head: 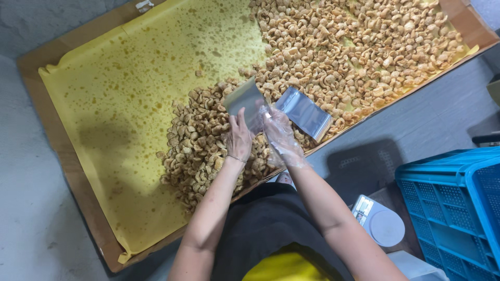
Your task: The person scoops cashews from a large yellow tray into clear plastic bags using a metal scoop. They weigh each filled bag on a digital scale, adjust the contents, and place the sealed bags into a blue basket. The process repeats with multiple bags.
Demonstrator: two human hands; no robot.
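While both hands, left (239, 136) and gloved right (281, 132), grip clear bags (276, 106), fried snacks (208, 145) lie beneath

We are extending both bare forearms forward, converging at the wrists. Our left hand (239, 136) is showing its back, fingers pinched upward, a thin bracelet circling the wrist. Our right hand (279, 133) is wearing a clear glove, fingers likewise pinched.

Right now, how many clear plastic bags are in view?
2: one clear plastic bag is held up by the left hand; the other clear plastic bag is at the gloved right hand. More may be hidden.
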